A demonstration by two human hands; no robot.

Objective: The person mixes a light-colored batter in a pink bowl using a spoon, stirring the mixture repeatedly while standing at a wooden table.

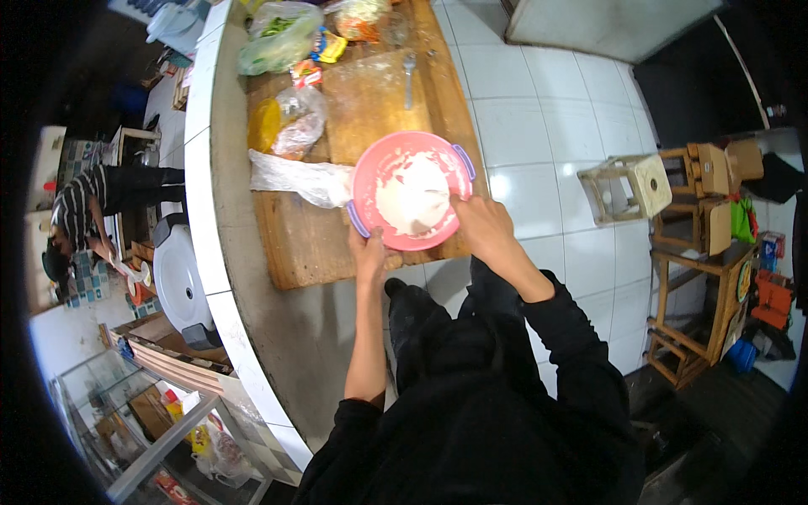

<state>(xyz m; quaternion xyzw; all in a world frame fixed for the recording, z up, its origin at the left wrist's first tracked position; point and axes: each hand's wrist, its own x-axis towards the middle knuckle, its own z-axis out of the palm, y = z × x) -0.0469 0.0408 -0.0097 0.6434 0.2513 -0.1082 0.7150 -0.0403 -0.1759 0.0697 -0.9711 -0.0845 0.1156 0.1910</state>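
A pink plastic bowl (372,163) with two purple handles stands at the near end of a wooden table (303,252). Pale, creamy batter (404,189) fills its middle and smears the inner wall. My left hand (368,252) grips the bowl's near-left rim beside one handle. Over the right rim, my right hand (483,224) is closed around a mixing utensil (437,201); its working end lies in the batter, and its exact kind is hard to make out. A crumpled clear plastic bag (303,180) touches the bowl's left side.
Farther up the table lie a fork (409,82), a floury wooden board (366,88), a bag of green vegetables (281,38) and seasoning packets (307,74). A tiled ledge (218,252) borders the left. A plastic stool (631,186) stands right. Another person (95,196) bends beyond the ledge.
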